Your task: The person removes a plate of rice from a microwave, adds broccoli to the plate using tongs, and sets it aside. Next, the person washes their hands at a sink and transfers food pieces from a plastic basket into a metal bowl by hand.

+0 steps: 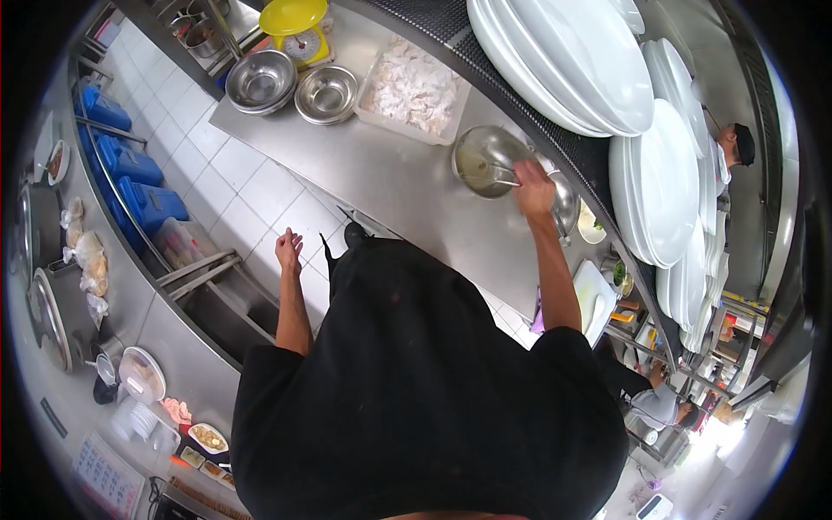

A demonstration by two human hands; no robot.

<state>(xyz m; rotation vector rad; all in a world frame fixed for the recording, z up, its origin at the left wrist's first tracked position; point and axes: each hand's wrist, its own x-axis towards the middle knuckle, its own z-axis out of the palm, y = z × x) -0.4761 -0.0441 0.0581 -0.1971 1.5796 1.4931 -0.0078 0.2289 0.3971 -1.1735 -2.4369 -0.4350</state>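
Note:
My right hand (533,189) is closed around the thin handle of a metal utensil (504,182), whose far end is inside a steel bowl (472,165). Some pale contents show in that bowl. A second steel bowl (565,208) sits beside it, partly behind my right hand. My left hand (289,250) hangs in the air over the tiled floor, off the counter's edge, fingers loosely curled and apart, with nothing in it. Left of the bowl, a clear plastic tub (412,91) holds white floury pieces.
Steel bowls (260,81) and a yellow scale (302,39) stand at the counter's far left. White plates (654,182) are stacked on the shelf at right. A white cutting board (593,299) lies nearer. Two people (728,152) are at right. Blue bins (143,204) stand left.

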